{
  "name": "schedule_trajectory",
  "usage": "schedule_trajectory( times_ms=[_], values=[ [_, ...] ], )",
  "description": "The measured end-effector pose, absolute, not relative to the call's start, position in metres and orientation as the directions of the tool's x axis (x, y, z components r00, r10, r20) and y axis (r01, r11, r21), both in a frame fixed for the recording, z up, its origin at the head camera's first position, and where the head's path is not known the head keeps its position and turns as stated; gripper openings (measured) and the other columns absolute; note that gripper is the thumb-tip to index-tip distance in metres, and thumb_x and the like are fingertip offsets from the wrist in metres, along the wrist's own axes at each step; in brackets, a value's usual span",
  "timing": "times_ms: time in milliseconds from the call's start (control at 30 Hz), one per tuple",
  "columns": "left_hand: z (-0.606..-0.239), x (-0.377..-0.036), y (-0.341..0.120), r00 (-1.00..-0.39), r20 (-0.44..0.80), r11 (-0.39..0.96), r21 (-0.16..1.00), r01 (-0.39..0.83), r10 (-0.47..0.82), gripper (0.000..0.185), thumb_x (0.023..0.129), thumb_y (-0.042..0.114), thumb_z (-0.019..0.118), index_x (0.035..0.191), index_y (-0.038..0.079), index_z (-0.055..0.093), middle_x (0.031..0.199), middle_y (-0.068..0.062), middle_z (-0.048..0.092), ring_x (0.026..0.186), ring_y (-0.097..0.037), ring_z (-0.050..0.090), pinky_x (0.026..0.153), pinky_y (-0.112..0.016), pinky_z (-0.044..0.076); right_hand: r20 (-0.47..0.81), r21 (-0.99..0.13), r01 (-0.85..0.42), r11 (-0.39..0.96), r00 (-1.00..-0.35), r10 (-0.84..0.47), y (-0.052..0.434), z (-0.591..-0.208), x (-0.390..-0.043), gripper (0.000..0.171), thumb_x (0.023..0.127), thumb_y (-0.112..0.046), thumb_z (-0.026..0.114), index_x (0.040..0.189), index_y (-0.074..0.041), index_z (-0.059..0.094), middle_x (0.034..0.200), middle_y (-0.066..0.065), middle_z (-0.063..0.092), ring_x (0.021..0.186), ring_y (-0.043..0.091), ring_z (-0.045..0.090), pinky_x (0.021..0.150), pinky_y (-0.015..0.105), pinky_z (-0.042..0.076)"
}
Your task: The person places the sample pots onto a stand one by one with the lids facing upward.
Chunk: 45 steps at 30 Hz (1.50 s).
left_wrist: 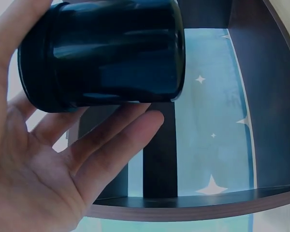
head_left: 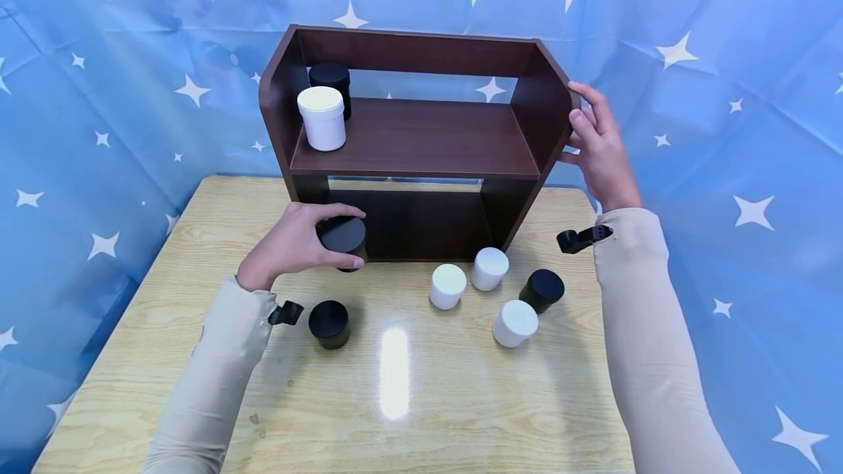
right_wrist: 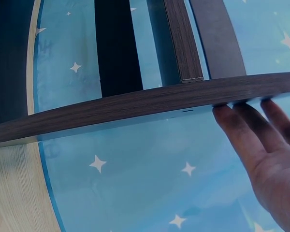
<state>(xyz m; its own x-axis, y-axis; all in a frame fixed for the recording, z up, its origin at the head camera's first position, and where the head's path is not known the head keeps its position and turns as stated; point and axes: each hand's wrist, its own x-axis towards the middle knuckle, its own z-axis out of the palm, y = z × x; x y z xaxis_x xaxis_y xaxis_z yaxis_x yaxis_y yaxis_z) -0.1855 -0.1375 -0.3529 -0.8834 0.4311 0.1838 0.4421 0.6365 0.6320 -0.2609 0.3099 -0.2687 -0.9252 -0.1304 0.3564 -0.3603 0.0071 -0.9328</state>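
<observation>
Black jar point(head_left: 342, 237) gripped in the left hand point(head_left: 290, 246), held just off the surface point(head_left: 197, 240) by the shelf's point(head_left: 421, 141) lower left post. Right hand point(head_left: 596, 145), fingers straight, braces the shelf's right side. Two jars point(head_left: 321, 117) shelved at its left end; five jars point(head_left: 448, 286) wait near the surface's far edge.

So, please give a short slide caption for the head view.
Left hand holds a black jar before the brown shelf; right hand steadies its side.
</observation>
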Motion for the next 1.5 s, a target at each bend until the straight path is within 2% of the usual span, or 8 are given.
schedule_trajectory(
  times_ms=[400, 667, 800, 900, 1233, 1500],
  values=[
    [-0.337, -0.182, -0.134, -0.882, 0.251, 0.637, 0.617, 0.463, 0.399, 0.067, 0.067, 0.054, 0.089, 0.127, 0.034, 0.066, 0.111, -0.002, 0.072, 0.084, -0.019, 0.063, 0.068, -0.033, 0.052, 0.361, -0.931, -0.366, 0.014, -0.924, -0.125, 0.310, -0.267, -0.262, 0.047, 0.103, -0.028, 0.055, 0.149, -0.031, 0.045, 0.134, 0.010, 0.056, 0.101, 0.026, 0.072, 0.083, 0.031, 0.059],
    [-0.332, -0.177, -0.123, -0.913, 0.302, 0.665, 0.627, 0.406, 0.273, 0.066, 0.071, 0.049, 0.088, 0.130, 0.030, 0.066, 0.114, -0.001, 0.073, 0.083, -0.019, 0.063, 0.068, -0.034, 0.051, 0.361, -0.932, -0.363, -0.005, -0.924, -0.128, 0.310, -0.267, -0.261, 0.047, 0.103, -0.028, 0.055, 0.149, -0.029, 0.045, 0.133, 0.010, 0.056, 0.099, 0.025, 0.072, 0.083, 0.031, 0.059],
    [-0.328, -0.174, -0.116, -0.929, 0.313, 0.681, 0.638, 0.360, 0.198, 0.065, 0.073, 0.046, 0.087, 0.131, 0.029, 0.065, 0.115, -0.003, 0.072, 0.088, -0.024, 0.062, 0.081, -0.040, 0.044, 0.361, -0.932, -0.363, -0.003, -0.925, -0.123, 0.310, -0.267, -0.261, 0.047, 0.103, -0.028, 0.055, 0.149, -0.030, 0.045, 0.133, 0.009, 0.056, 0.099, 0.025, 0.072, 0.082, 0.031, 0.059],
    [-0.324, -0.173, -0.112, -0.936, 0.315, 0.690, 0.643, 0.333, 0.159, 0.064, 0.074, 0.045, 0.086, 0.132, 0.027, 0.065, 0.113, -0.006, 0.072, 0.092, -0.028, 0.060, 0.086, -0.044, 0.039, 0.359, -0.932, -0.362, 0.005, -0.926, -0.122, 0.310, -0.267, -0.261, 0.048, 0.103, -0.028, 0.055, 0.149, -0.030, 0.045, 0.133, 0.009, 0.056, 0.100, 0.025, 0.072, 0.083, 0.031, 0.059],
    [-0.312, -0.169, -0.106, -0.965, 0.250, 0.739, 0.634, 0.227, 0.082, 0.065, 0.078, 0.049, 0.081, 0.135, 0.025, 0.063, 0.115, -0.012, 0.071, 0.099, -0.033, 0.057, 0.076, -0.042, 0.047, 0.355, -0.933, -0.359, 0.013, -0.927, -0.122, 0.308, -0.268, -0.261, 0.048, 0.103, -0.029, 0.055, 0.150, -0.031, 0.044, 0.134, 0.009, 0.056, 0.103, 0.027, 0.071, 0.085, 0.032, 0.058],
    [-0.301, -0.171, -0.103, -0.948, 0.303, 0.769, 0.583, 0.261, 0.092, 0.063, 0.078, 0.050, 0.080, 0.132, 0.023, 0.064, 0.111, -0.013, 0.072, 0.092, -0.033, 0.059, 0.074, -0.044, 0.047, 0.357, -0.932, -0.361, 0.010, -0.926, -0.124, 0.310, -0.270, -0.261, 0.048, 0.103, -0.029, 0.055, 0.149, -0.031, 0.044, 0.135, 0.009, 0.054, 0.103, 0.026, 0.072, 0.084, 0.031, 0.059]
  ],
)
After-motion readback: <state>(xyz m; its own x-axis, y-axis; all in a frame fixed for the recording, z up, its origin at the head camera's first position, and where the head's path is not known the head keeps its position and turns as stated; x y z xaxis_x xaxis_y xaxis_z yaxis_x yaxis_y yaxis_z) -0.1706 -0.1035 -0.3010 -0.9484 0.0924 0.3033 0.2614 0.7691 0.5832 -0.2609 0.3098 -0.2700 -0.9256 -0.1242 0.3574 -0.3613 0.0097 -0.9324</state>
